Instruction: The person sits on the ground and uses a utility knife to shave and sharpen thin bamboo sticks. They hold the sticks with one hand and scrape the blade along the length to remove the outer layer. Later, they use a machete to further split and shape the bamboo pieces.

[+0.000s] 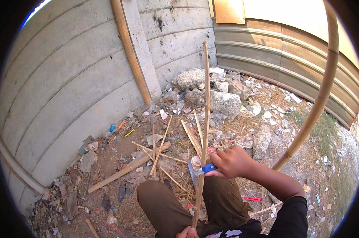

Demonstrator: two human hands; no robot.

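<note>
A long, narrow bamboo strip (207,107) stands almost upright in front of me, leaning slightly to the right at its top. Low at the bottom edge, my left hand (187,233) is closed round its lower end, only partly in view. My right hand (234,162) grips a blue utility knife (208,168), its front end pressed against the strip above my knees. Whether the blade bites into the bamboo is too small to tell. Between my legs, behind the strip, lies a long flat blade (192,174), partly hidden by it.
Split bamboo pieces (155,154) and a thicker half-round length (126,173) lie ahead. A thick bamboo pole (306,129) slants up at the right. Near my right knee is a red cutter-like tool (253,198). Rocks (225,104), litter, a concrete wall (76,87) and metal sheeting (266,51) surround the spot.
</note>
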